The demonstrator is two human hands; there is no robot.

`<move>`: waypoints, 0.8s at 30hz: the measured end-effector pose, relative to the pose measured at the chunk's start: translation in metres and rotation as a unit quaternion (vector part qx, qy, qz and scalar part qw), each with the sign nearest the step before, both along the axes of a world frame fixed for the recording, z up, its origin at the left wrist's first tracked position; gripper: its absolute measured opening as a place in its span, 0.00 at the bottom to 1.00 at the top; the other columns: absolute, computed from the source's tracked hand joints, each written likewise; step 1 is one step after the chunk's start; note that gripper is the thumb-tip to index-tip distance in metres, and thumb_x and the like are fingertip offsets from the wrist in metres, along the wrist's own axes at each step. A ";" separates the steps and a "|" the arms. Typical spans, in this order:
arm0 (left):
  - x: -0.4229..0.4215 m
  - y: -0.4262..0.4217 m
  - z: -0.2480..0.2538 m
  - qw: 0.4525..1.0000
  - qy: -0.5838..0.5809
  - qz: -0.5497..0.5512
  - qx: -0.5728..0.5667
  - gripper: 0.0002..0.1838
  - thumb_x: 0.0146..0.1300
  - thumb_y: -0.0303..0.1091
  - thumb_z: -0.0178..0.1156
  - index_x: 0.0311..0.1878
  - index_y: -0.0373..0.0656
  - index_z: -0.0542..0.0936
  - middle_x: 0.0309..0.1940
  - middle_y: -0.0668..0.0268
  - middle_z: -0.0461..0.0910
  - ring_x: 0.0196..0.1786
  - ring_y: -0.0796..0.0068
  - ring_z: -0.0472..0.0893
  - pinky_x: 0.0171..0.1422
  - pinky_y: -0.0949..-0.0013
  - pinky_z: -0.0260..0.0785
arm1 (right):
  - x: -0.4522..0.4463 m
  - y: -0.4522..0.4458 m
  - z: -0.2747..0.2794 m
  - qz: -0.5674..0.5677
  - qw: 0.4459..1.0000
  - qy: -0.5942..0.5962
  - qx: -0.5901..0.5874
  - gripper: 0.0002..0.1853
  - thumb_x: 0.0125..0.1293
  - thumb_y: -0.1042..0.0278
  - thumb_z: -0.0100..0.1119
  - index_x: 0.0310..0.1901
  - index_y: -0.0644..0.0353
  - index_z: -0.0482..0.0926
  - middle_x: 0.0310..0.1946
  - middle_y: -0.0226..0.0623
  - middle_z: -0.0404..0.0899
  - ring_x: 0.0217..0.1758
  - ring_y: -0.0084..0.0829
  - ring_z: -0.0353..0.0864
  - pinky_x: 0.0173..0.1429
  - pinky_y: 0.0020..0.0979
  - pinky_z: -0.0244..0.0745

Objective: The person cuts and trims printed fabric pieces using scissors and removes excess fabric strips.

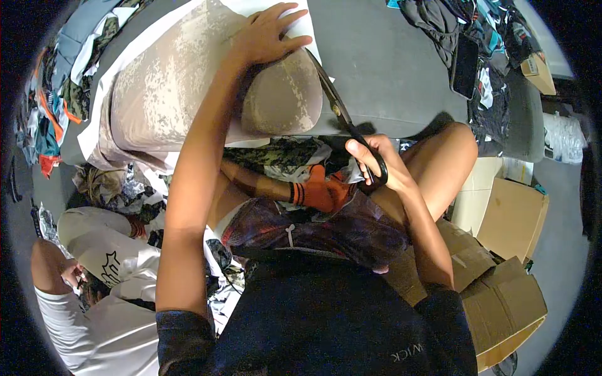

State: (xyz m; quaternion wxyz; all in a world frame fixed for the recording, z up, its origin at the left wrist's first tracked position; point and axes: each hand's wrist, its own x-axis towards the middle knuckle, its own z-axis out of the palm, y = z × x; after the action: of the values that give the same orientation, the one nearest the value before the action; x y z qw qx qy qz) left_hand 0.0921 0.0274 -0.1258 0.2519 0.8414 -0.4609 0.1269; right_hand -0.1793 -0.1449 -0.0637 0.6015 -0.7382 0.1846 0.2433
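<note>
My left hand (269, 36) lies with its fingers spread on the top edge of the beige and tan patterned fabric (169, 81). White paper (304, 25) shows beneath the fabric. In my right hand (378, 160) are the black handles of large scissors (335, 103). The scissors' blades point up and to the left, along the right edge of the fabric, their tips near my left thumb. Fabric and paper rest on a grey surface (376, 69).
A co-worker in white clothing (119, 319) sits at lower left. Cardboard boxes (501, 301) stand at lower right. Fabric scraps (75, 69) pile up at upper left, and a black phone (464, 66) lies by dark scraps at upper right. My crossed legs are below the surface's edge.
</note>
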 end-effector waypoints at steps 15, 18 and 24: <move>0.004 0.001 -0.004 0.999 -0.013 0.009 0.040 0.36 0.57 0.64 0.57 0.65 0.56 0.70 0.67 0.64 0.63 0.69 0.57 0.63 0.72 0.51 0.51 | -0.002 0.001 -0.006 -0.012 1.000 -0.004 -0.017 0.29 0.62 0.39 0.58 0.18 0.57 0.68 0.10 0.26 0.66 0.10 0.18 0.68 0.15 0.21 0.63; 0.002 0.001 -0.004 0.999 -0.013 0.019 0.039 0.35 0.56 0.63 0.57 0.65 0.57 0.70 0.67 0.63 0.64 0.69 0.58 0.63 0.72 0.52 0.51 | -0.002 0.001 -0.005 -0.010 1.000 -0.006 -0.023 0.29 0.62 0.39 0.58 0.17 0.58 0.68 0.10 0.26 0.66 0.09 0.17 0.67 0.15 0.21 0.63; -0.001 -0.001 -0.001 0.999 -0.017 0.019 0.025 0.35 0.56 0.62 0.58 0.64 0.58 0.70 0.66 0.64 0.65 0.68 0.60 0.64 0.71 0.51 0.52 | -0.002 0.003 0.001 -0.022 0.999 -0.010 -0.035 0.30 0.59 0.38 0.61 0.13 0.55 0.68 0.08 0.24 0.65 0.09 0.17 0.66 0.14 0.21 0.60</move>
State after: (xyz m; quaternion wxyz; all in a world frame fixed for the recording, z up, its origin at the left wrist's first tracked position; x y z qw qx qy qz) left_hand 0.0913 0.0269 -0.1269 0.2203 0.8537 -0.4524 0.1339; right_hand -0.1816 -0.1418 -0.0629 0.5821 -0.7572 0.2032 0.2156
